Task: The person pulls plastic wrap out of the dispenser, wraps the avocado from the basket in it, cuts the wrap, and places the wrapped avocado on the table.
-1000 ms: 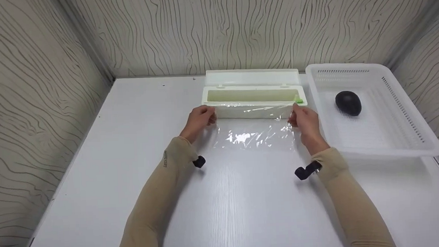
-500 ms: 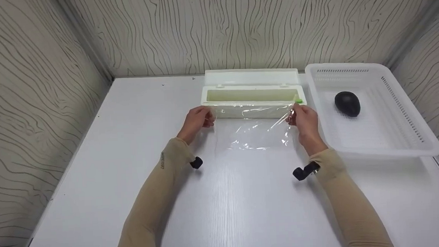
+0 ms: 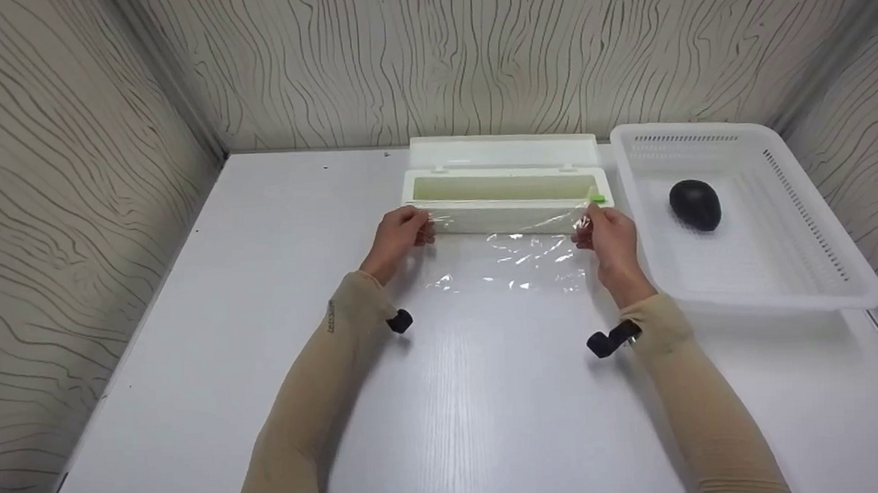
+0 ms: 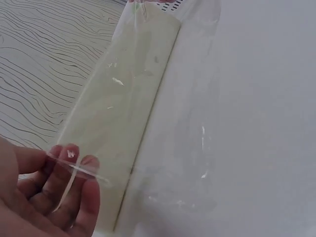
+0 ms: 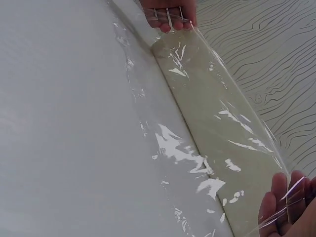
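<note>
A clear sheet of plastic wrap [image 3: 519, 261] hangs between my two hands in front of a pale box [image 3: 509, 216] whose lid [image 3: 502, 151] is tipped back. My left hand [image 3: 399, 237] pinches the sheet's upper left corner between thumb and fingers. At the upper right corner, my right hand [image 3: 610, 237] pinches the film the same way. In the right wrist view the plastic wrap [image 5: 170, 143] stretches from one hand to the other, shiny and creased. A small green piece [image 3: 597, 199] sits on the box's right front edge.
To the right of the box stands a white plastic basket [image 3: 757, 301] with a dark egg-shaped object [image 3: 695, 205] in it. Wood-grain panels [image 3: 474, 57] close off the back and sides of the white table [image 3: 448, 426].
Both hands keep their pinch on the plastic wrap and have barely moved. The film's loose lower part has shifted, and its creases and glints lie differently.
</note>
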`<move>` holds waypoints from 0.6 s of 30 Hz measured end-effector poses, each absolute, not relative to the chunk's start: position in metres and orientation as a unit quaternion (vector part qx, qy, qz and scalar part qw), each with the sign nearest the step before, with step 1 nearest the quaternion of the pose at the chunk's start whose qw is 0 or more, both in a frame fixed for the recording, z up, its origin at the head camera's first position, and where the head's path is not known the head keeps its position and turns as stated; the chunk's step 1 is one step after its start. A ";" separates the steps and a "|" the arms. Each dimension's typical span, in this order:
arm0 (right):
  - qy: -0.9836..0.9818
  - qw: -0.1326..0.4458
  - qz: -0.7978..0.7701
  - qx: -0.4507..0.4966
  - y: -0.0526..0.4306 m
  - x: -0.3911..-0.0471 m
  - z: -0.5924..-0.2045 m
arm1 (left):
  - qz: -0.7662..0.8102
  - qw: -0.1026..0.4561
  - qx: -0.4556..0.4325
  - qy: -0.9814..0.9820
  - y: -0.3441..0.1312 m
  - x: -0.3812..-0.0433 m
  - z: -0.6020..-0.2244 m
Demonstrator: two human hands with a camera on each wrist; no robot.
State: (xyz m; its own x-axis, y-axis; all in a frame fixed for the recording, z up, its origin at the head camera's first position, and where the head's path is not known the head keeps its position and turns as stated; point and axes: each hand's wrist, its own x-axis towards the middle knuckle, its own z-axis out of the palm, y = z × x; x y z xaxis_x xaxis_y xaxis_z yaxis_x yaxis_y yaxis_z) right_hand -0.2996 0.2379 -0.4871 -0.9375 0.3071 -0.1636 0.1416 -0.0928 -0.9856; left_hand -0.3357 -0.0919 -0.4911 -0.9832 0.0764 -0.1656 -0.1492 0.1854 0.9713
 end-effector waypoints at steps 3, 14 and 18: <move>-0.668 0.060 0.724 -0.162 0.236 -0.300 -0.486 | 0.658 0.078 -0.016 0.749 -0.093 -0.336 -0.489; -0.618 0.076 0.765 -0.168 0.231 -0.308 -0.474 | 0.706 0.074 -0.011 0.704 -0.086 -0.343 -0.474; -0.609 0.078 0.770 -0.171 0.230 -0.310 -0.470 | 0.711 0.063 -0.005 0.701 -0.085 -0.347 -0.472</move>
